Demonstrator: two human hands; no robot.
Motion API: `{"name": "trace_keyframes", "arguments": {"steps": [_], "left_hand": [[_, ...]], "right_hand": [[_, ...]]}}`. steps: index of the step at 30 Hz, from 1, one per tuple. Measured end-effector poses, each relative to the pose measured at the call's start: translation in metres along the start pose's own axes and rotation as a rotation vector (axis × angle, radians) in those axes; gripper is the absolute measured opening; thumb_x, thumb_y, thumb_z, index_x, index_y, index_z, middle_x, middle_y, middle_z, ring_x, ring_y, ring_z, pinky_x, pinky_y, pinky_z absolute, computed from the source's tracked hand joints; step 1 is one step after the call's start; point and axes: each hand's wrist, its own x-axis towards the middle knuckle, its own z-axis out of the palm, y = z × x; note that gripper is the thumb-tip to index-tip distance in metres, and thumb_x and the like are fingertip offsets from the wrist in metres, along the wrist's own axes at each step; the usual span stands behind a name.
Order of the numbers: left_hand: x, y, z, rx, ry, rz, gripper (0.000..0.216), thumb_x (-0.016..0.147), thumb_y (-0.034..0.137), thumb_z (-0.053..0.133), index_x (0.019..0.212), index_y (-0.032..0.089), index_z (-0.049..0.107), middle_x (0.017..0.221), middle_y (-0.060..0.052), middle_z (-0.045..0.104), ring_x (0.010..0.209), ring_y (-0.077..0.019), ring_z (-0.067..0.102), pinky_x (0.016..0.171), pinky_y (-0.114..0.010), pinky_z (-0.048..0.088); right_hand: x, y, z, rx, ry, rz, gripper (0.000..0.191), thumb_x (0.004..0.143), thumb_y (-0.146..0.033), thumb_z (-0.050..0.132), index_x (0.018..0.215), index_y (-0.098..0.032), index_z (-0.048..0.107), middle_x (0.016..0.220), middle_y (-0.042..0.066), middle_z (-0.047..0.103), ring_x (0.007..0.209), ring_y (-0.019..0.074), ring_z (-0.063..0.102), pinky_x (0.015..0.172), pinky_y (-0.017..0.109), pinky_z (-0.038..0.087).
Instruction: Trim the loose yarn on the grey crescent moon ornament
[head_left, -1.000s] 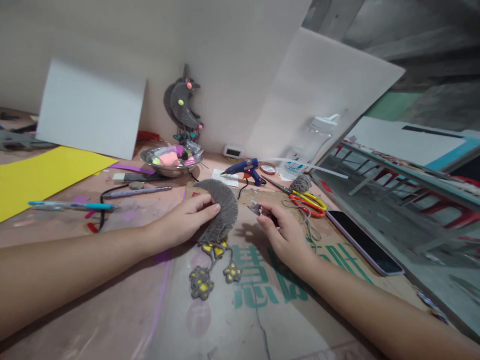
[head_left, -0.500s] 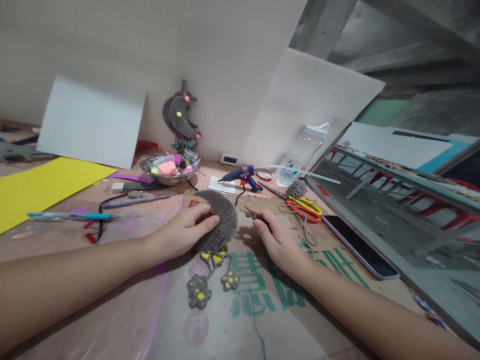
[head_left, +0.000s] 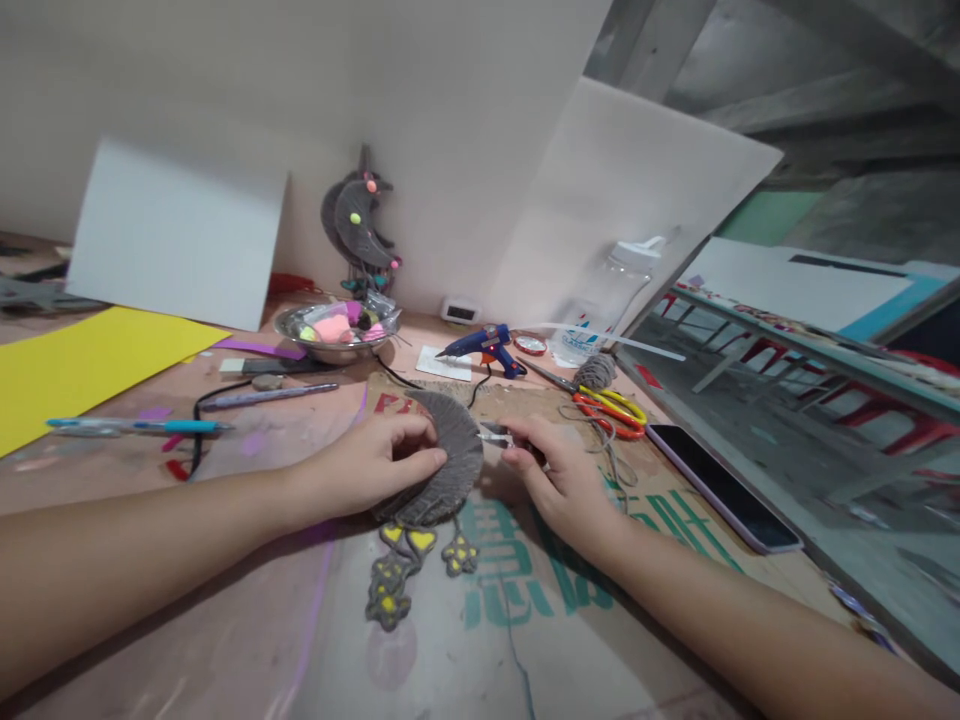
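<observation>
My left hand (head_left: pixel 390 462) grips a grey yarn-wrapped crescent moon (head_left: pixel 454 440) by its inner curve, thumb on the front face. Below the moon dangle yarn-edged heart charms (head_left: pixel 421 540) and flower charms (head_left: pixel 460 554) with yellow fillings, resting on the cardboard. In my right hand (head_left: pixel 559 470) is a small pair of thread snips (head_left: pixel 496 438), pinched between thumb and fingers. Their metal tips point left at the moon's outer edge; whether they touch it I cannot tell. My fingers hide most of the snips' handle.
Behind the moon, a blue glue gun (head_left: pixel 484 345) rests by a white card. Right of it lie yellow-and-orange scissors (head_left: pixel 611 408), a grey yarn ball (head_left: pixel 596 371) and a phone (head_left: pixel 720 485). A metal bowl (head_left: pixel 341 352), pens (head_left: pixel 184 427) and yellow paper (head_left: pixel 90 365) are on the left.
The moon has turned and shifted slightly right, its charms swinging a little left. My right hand has brought the snips up to its outer edge, with their blades closer together.
</observation>
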Motion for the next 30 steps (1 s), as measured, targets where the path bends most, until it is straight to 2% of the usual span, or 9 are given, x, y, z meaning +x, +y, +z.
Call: {"name": "trace_keyframes", "arguments": {"steps": [4, 8, 13, 17, 24, 30], "left_hand": [[0.002, -0.001, -0.002, 0.053, -0.040, 0.020, 0.024, 0.084, 0.035, 0.048, 0.069, 0.016, 0.050, 0.062, 0.004, 0.050, 0.062, -0.0118, 0.048, 0.056, -0.022, 0.037], [0.003, -0.002, -0.003, 0.096, -0.050, 0.004, 0.024, 0.083, 0.036, 0.048, 0.070, 0.016, 0.051, 0.061, 0.004, 0.050, 0.059, -0.0110, 0.048, 0.053, -0.021, 0.034], [0.004, 0.001, -0.004, 0.130, -0.114, 0.076, 0.021, 0.082, 0.027, 0.047, 0.066, 0.016, 0.052, 0.063, 0.004, 0.048, 0.060, -0.0103, 0.046, 0.054, -0.020, 0.033], [0.003, 0.004, -0.003, 0.150, -0.133, 0.159, 0.023, 0.081, 0.022, 0.047, 0.059, 0.016, 0.046, 0.060, 0.005, 0.042, 0.057, -0.0090, 0.042, 0.054, -0.021, 0.030], [0.003, 0.000, -0.003, 0.141, -0.146, 0.146, 0.024, 0.082, 0.025, 0.047, 0.060, 0.017, 0.042, 0.060, 0.005, 0.040, 0.058, -0.0094, 0.041, 0.054, -0.021, 0.030], [0.003, 0.001, -0.005, 0.092, -0.159, 0.156, 0.021, 0.082, 0.025, 0.048, 0.064, 0.016, 0.048, 0.064, 0.005, 0.043, 0.061, -0.0095, 0.042, 0.055, -0.021, 0.030]], "right_hand": [[0.002, -0.001, -0.007, -0.205, -0.052, -0.091, 0.023, 0.091, -0.028, 0.046, 0.109, -0.019, 0.057, 0.079, 0.004, 0.057, 0.073, 0.0162, 0.052, 0.065, 0.027, 0.040], [0.003, 0.001, -0.013, -0.334, -0.046, -0.148, 0.023, 0.091, -0.028, 0.046, 0.105, -0.015, 0.059, 0.075, 0.004, 0.055, 0.070, 0.0165, 0.049, 0.063, 0.028, 0.038], [0.004, 0.003, -0.009, -0.379, -0.041, -0.209, 0.023, 0.091, -0.027, 0.047, 0.104, -0.014, 0.060, 0.073, 0.004, 0.055, 0.068, 0.0166, 0.049, 0.061, 0.028, 0.037], [0.005, 0.001, -0.006, -0.410, -0.033, -0.256, 0.023, 0.091, -0.026, 0.045, 0.099, -0.013, 0.062, 0.071, 0.005, 0.056, 0.066, 0.0166, 0.048, 0.060, 0.028, 0.036], [0.005, 0.002, -0.007, -0.448, -0.041, -0.268, 0.025, 0.092, -0.029, 0.043, 0.099, -0.014, 0.062, 0.071, 0.005, 0.056, 0.066, 0.0166, 0.048, 0.061, 0.028, 0.035], [0.004, 0.005, -0.006, -0.415, -0.046, -0.237, 0.024, 0.092, -0.030, 0.044, 0.099, -0.015, 0.062, 0.071, 0.004, 0.056, 0.067, 0.0160, 0.049, 0.061, 0.027, 0.035]]}}
